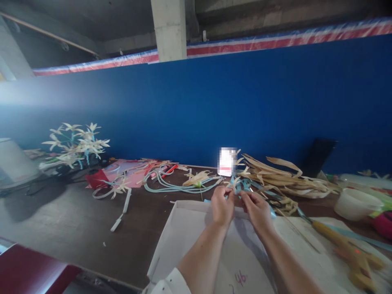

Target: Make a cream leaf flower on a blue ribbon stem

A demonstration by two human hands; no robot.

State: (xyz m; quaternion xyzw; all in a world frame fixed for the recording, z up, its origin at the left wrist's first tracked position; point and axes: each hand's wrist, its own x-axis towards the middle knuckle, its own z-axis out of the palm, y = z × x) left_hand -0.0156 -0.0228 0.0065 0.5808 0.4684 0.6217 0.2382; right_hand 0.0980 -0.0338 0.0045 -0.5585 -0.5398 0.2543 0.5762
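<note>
Head: hands (222,206) (256,208) tight on blue strip (241,186)

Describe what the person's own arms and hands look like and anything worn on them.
Both hands are bare: the left hand and the right hand wear no gloves, and no ring, watch or bracelet shows, though the picture is soft. Both forearms are uncovered. A white sleeve pushed up shows at the left elbow; the right arm leaves the frame before any sleeve appears.
</note>
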